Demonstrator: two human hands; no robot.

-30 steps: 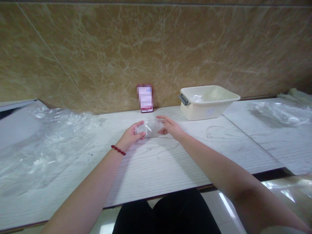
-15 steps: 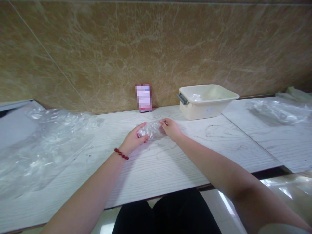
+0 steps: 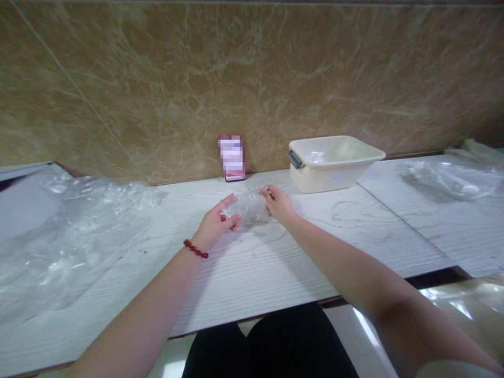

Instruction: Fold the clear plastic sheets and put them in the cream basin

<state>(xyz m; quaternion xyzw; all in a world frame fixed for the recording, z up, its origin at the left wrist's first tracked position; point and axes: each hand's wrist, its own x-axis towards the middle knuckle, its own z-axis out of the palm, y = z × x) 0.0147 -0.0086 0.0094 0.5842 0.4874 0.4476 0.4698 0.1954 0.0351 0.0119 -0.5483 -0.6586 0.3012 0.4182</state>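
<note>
A small crumpled clear plastic bag [image 3: 247,207] lies rolled up on the white table [image 3: 275,262], held from both ends. My left hand [image 3: 214,223], with a red bead bracelet at the wrist, pinches its left end between thumb and fingers. My right hand [image 3: 279,203] grips its right end with curled fingers. Both hands rest just above the tabletop, near the middle of the table and in front of the wall.
A cream plastic tub [image 3: 333,163] with a grey handle stands at the back right. A phone [image 3: 231,157] leans against the marble wall. A large sheet of clear plastic [image 3: 71,236] covers the left of the table, and more plastic [image 3: 452,178] lies far right.
The hands have closed in on the plastic bag, bunching it into a tighter roll. The right fingers went from stretched out to curled round its end.
</note>
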